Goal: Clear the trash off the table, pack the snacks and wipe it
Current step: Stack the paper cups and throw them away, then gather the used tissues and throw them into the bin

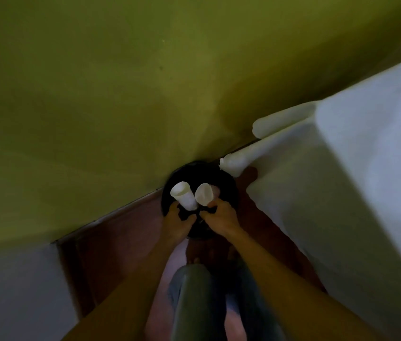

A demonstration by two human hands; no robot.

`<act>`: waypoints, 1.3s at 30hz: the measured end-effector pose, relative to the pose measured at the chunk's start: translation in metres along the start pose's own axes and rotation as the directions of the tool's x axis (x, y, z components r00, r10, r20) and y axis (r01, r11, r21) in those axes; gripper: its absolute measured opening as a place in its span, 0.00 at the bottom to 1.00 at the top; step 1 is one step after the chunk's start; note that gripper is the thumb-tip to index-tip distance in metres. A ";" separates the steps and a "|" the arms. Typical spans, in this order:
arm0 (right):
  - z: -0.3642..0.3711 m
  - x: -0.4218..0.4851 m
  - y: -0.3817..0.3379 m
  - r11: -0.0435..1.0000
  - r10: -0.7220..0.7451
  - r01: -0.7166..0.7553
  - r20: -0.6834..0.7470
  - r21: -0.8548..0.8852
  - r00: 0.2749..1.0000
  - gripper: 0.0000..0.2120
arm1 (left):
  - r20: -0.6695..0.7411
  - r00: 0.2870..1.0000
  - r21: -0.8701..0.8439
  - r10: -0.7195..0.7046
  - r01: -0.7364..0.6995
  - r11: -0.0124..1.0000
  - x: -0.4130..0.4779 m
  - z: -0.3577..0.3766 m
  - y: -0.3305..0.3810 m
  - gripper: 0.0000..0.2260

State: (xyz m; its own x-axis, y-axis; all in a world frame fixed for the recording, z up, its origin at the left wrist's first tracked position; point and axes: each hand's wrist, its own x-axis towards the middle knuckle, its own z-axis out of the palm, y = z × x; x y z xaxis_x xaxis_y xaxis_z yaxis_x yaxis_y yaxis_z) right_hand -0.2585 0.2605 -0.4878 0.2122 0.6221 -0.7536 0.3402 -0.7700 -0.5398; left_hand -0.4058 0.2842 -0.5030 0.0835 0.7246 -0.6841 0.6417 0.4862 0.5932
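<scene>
a white cup (pixel 184 196) is held clamped in the left hand (pixel 178 221), and a second white cup (pixel 204 194) is clamped likewise in the right hand (pixel 221 217); both are held tilted, side by side, just above a black bin (pixel 202 172) placed against a green wall (pixel 120 94)

We are squeezing into a corner.
The green wall (pixel 120 94) is blocking ahead, the white table (pixel 342 205) is crowding our right, and the floor (pixel 120 232) is lying open on our left.
</scene>
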 end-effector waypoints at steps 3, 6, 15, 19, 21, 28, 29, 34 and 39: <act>-0.007 -0.003 -0.002 1.000 0.012 -0.012 -0.010 -0.018 1.000 0.12 | 0.020 1.000 0.061 0.020 -0.021 0.998 0.000 -0.002 0.006 0.23; -0.020 -0.023 -0.012 1.000 -0.001 0.001 -0.021 -0.028 1.000 0.13 | 0.029 1.000 0.067 -0.001 -0.001 0.998 -0.018 -0.015 0.026 0.29; -0.084 -0.149 -0.080 0.994 -0.088 0.096 -0.134 0.048 0.987 0.14 | 0.007 0.980 0.052 0.197 -0.197 0.979 -0.140 -0.067 0.149 0.25; -0.115 -0.217 -0.104 0.983 -0.152 0.172 -0.238 0.067 0.959 0.13 | 0.024 0.945 0.071 0.325 -0.326 0.943 -0.196 -0.085 0.193 0.20; -0.130 -0.246 -0.107 0.976 -0.142 0.184 -0.299 0.118 0.944 0.13 | 0.040 0.922 0.061 0.385 -0.387 0.920 -0.222 -0.088 0.214 0.18; -0.169 -0.347 -0.075 0.927 0.003 0.197 -0.532 0.320 0.847 0.12 | 0.243 0.790 0.108 0.563 -0.599 0.794 -0.295 -0.056 0.268 0.14; -0.174 -0.360 -0.065 0.920 0.023 0.199 -0.554 0.337 0.832 0.12 | 0.291 0.761 0.112 0.580 -0.629 0.770 -0.305 -0.047 0.273 0.13; -0.208 -0.415 -0.014 0.881 0.112 0.231 -0.657 0.412 0.746 0.08 | 0.424 0.635 0.139 0.645 -0.750 0.647 -0.354 0.002 0.301 0.12; -0.237 -0.478 0.049 0.837 0.213 0.260 -0.725 0.481 0.655 0.09 | 0.574 0.498 0.124 0.650 -0.837 0.532 -0.415 0.064 0.320 0.10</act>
State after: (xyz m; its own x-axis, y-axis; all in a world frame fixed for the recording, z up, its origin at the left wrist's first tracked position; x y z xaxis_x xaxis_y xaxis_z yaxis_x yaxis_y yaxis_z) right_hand -0.1266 -0.0408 -0.0649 0.8754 0.3465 -0.3370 -0.1007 -0.5511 -0.8283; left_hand -0.1862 0.1078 -0.0558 0.8961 0.3970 -0.1985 0.3662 -0.4087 0.8360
